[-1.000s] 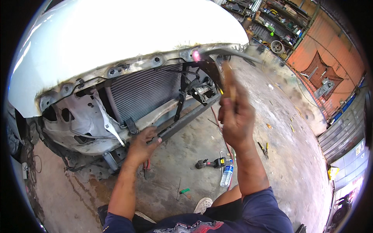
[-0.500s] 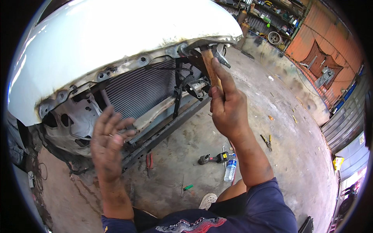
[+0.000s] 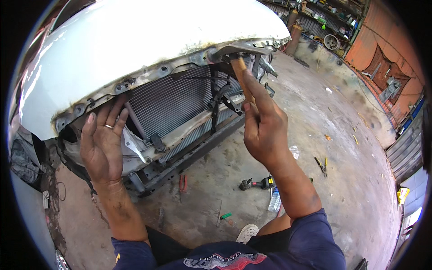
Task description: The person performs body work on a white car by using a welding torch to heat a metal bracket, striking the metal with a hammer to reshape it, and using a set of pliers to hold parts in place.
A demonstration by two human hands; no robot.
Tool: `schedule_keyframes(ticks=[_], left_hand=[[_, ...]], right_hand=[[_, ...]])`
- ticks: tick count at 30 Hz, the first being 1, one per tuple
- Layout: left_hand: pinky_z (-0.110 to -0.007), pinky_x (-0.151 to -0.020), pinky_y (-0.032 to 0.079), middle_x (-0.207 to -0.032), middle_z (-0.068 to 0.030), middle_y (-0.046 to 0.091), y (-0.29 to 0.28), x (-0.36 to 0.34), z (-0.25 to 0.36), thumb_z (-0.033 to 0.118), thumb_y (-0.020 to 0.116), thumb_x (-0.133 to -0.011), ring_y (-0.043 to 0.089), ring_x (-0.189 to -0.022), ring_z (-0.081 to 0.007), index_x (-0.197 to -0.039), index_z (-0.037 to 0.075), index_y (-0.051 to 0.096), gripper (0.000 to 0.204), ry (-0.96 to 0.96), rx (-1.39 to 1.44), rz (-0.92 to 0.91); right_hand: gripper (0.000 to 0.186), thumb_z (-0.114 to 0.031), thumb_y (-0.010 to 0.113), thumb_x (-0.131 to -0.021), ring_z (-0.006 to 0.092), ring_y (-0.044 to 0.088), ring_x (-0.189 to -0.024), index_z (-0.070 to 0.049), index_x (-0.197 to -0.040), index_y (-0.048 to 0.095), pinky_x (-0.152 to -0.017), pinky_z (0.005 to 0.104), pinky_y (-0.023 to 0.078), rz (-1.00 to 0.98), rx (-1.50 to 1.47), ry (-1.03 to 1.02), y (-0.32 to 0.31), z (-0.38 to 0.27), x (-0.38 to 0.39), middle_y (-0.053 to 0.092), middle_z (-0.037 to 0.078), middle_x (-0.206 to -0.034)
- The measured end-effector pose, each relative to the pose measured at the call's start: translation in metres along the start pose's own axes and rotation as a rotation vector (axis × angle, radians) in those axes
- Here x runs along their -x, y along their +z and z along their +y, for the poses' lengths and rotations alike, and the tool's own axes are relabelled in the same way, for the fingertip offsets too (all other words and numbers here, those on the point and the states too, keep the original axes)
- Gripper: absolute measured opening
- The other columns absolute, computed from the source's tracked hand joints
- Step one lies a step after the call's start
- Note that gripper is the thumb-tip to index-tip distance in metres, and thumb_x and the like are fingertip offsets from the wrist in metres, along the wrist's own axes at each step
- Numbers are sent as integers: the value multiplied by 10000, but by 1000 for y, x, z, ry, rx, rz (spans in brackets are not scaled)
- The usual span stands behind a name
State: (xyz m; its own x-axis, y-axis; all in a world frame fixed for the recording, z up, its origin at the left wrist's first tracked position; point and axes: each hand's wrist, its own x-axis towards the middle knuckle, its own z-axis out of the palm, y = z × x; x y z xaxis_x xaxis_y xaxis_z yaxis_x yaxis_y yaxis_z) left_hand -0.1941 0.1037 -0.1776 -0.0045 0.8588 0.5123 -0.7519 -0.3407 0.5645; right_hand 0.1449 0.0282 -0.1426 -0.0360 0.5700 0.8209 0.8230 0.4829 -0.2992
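Through my head camera I see the left hand [image 3: 103, 153], palm toward me, fingers spread beneath the front edge of a white hood [image 3: 148, 36]; I can't tell whether they touch it. The right hand [image 3: 267, 126] grips a wooden-handled tool [image 3: 242, 74], its dark far end up at that edge. Between them, farther in, sits a ribbed radiator [image 3: 175, 105]. Nearer me, red-handled pliers [image 3: 183, 183], a power tool [image 3: 258, 183], a clear bottle [image 3: 274, 201] and a green piece [image 3: 225, 216] rest on the floor [image 3: 351, 207], with yellow-handled pliers [image 3: 325, 170] to the right. Shelves [image 3: 328, 18] stand far right.
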Motion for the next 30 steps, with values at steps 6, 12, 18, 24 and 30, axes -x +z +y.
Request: schedule_keyframes(ticks=[6, 12, 18, 24, 30], left_hand=[[-569, -1214, 495, -1377, -342, 675, 3, -11, 1, 218, 580, -1110, 595, -1415, -480, -1225, -47, 675, 304, 1, 64, 19], [-558, -1247, 467, -1442, -363, 636, -4, -8, 1, 192, 536, -1128, 531, -1482, -481, -1244, -68, 669, 314, -11, 112, -89], [-553, -1223, 489, -1404, -359, 664, 0, -7, 2, 203, 549, -1121, 560, -1457, -481, -1159, -38, 697, 285, -1, 29, -35], [-549, -1211, 498, -1348, -327, 711, 4, -7, 4, 194, 581, -1103, 579, -1432, -491, -1078, 3, 712, 233, -13, 50, -64], [-528, -1197, 510, -1341, -309, 722, -3, -8, -1, 205, 593, -1097, 587, -1423, -488, -1080, 1, 713, 237, -11, 60, -26]], right_hand=[[851, 99, 613, -912, 336, 669, -752, -211, -1691, 462, -706, 483, 570, -122, 47, -6, 1, -13, 3, 625, 140, -861], [869, 100, 625, -900, 318, 655, -719, -208, -1695, 454, -656, 470, 565, -107, 44, -42, 5, -16, -1, 604, 131, -855], [884, 102, 640, -878, 302, 637, -669, -204, -1688, 462, -631, 467, 576, -96, 35, -128, 15, -27, 1, 586, 112, -847], [887, 115, 646, -864, 291, 618, -655, -202, -1676, 485, -608, 453, 567, -118, -37, -146, 19, -40, -3, 561, 88, -834], [723, 123, 597, -938, 262, 650, -746, -102, -1623, 539, -721, 418, 576, -214, -22, -46, 22, -48, -3, 685, 147, -982]])
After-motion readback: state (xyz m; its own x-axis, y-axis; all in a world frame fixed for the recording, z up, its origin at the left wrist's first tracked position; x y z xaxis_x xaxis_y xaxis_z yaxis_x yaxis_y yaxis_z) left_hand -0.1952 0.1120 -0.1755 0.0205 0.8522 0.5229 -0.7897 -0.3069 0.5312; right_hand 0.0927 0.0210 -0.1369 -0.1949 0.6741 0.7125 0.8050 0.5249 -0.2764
